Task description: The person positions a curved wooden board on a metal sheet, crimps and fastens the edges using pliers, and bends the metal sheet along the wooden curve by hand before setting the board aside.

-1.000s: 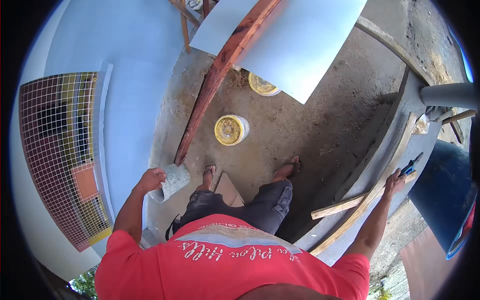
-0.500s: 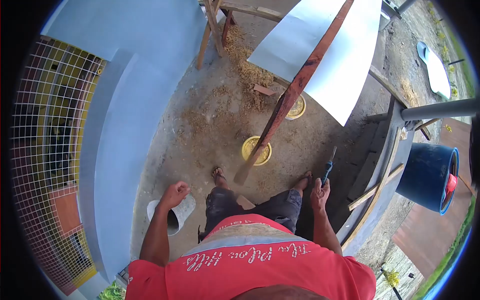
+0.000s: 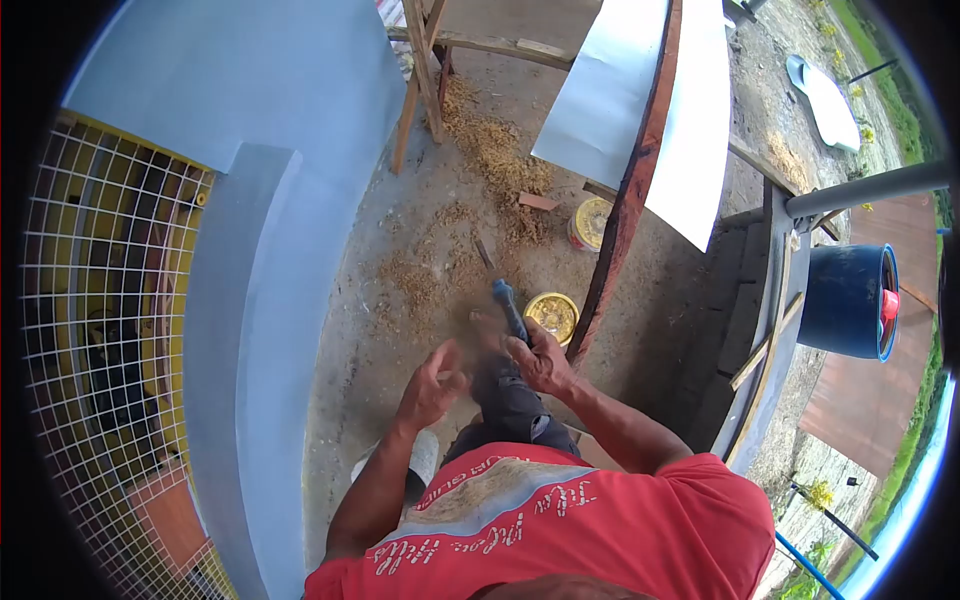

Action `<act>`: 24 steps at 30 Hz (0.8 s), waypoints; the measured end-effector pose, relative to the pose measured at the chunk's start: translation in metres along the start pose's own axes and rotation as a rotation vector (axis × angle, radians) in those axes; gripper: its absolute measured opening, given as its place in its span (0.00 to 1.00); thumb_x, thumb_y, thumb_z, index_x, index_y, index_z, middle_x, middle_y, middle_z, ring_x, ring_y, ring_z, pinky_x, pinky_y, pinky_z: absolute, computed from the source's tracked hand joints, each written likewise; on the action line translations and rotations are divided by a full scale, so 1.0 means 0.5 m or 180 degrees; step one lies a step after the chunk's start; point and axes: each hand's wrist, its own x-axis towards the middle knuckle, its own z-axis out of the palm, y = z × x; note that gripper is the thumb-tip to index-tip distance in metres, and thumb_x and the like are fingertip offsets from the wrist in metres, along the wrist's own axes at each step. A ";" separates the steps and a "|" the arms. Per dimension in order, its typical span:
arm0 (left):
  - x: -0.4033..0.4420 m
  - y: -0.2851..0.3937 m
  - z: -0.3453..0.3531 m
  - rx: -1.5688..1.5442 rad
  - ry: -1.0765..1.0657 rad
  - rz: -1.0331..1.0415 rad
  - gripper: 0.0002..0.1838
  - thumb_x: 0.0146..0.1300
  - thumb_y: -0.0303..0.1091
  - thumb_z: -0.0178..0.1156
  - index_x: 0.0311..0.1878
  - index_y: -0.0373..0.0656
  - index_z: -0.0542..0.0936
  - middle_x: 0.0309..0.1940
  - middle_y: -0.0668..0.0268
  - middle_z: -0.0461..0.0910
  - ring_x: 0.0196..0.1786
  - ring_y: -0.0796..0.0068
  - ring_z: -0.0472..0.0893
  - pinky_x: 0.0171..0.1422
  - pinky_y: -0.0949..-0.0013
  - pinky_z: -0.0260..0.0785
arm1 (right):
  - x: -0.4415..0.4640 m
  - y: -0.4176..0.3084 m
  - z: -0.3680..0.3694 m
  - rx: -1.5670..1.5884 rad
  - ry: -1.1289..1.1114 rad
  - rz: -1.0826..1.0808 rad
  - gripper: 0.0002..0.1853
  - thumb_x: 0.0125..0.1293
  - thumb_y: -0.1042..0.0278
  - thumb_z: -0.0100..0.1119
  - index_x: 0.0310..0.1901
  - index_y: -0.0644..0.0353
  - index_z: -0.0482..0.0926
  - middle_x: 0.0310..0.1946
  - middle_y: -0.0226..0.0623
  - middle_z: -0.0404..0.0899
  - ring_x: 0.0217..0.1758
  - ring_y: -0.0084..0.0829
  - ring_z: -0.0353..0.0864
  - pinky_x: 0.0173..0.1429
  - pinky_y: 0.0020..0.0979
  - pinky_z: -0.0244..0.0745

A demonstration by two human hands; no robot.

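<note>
A tool with a blue handle and a thin metal tip [image 3: 508,302] points away from me over the floor. My right hand [image 3: 542,362] is wrapped round its near end. To the left, my left hand [image 3: 434,385] has bent fingers spread apart and nothing in it. Just beyond my right hand stands a bucket with a yellow rim [image 3: 552,318]. A long reddish wooden beam [image 3: 640,175] slants past it, lying over a pale metal sheet [image 3: 600,95]. Partly behind my left forearm is a grey cylindrical container [image 3: 424,455].
Another yellow-lidded bucket [image 3: 590,224] stands by the beam. Wood shavings [image 3: 490,140] litter the concrete floor near a wooden trestle [image 3: 425,75]. A blue wall [image 3: 300,90] and a wire grille [image 3: 110,330] are on the left. On the right are a low ledge with planks [image 3: 768,345] and a blue barrel [image 3: 845,300].
My right hand has swung the tool inward from the right ledge. My left hand has left the grey container and moved towards the middle. The view has shifted, and a leg is blurred by motion.
</note>
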 end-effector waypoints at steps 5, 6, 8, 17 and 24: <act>0.226 0.073 -0.059 -0.1123 0.0058 -0.1009 0.17 0.69 0.45 0.57 0.46 0.40 0.78 0.38 0.61 0.84 0.39 0.68 0.85 0.41 0.66 0.79 | 0.101 -0.138 0.057 -0.0309 -0.1010 -0.1168 0.26 0.66 0.60 0.58 0.61 0.65 0.69 0.58 0.58 0.71 0.58 0.54 0.73 0.64 0.43 0.68; 0.261 0.089 -0.073 -0.1307 0.0246 -0.0968 0.13 0.67 0.44 0.58 0.40 0.43 0.78 0.31 0.59 0.83 0.30 0.67 0.84 0.31 0.66 0.79 | 0.132 -0.158 0.037 -0.0338 -0.1133 -0.1191 0.26 0.67 0.59 0.58 0.62 0.65 0.69 0.59 0.57 0.71 0.59 0.55 0.73 0.64 0.44 0.68; 0.326 0.167 -0.133 -0.1084 -0.0153 -0.1564 0.12 0.65 0.41 0.59 0.39 0.42 0.79 0.27 0.59 0.82 0.27 0.68 0.83 0.29 0.67 0.77 | 0.200 -0.110 -0.008 -0.0180 -0.1092 -0.0439 0.27 0.66 0.60 0.59 0.63 0.65 0.69 0.55 0.55 0.75 0.58 0.53 0.75 0.63 0.42 0.68; 0.702 0.226 -0.373 0.0229 0.0026 -0.1843 0.09 0.58 0.34 0.64 0.35 0.41 0.75 0.21 0.64 0.76 0.21 0.71 0.77 0.24 0.69 0.70 | 0.451 0.008 -0.072 -0.0676 -0.0396 0.0799 0.16 0.65 0.59 0.53 0.42 0.65 0.80 0.36 0.58 0.80 0.43 0.53 0.81 0.49 0.44 0.74; 1.044 0.353 -0.440 0.1098 -0.0307 -0.1749 0.10 0.54 0.28 0.64 0.40 0.43 0.76 0.24 0.67 0.76 0.23 0.76 0.76 0.25 0.70 0.72 | 0.766 -0.057 -0.150 -0.0134 -0.0015 0.1238 0.13 0.65 0.64 0.49 0.34 0.65 0.79 0.30 0.55 0.79 0.35 0.46 0.81 0.41 0.45 0.71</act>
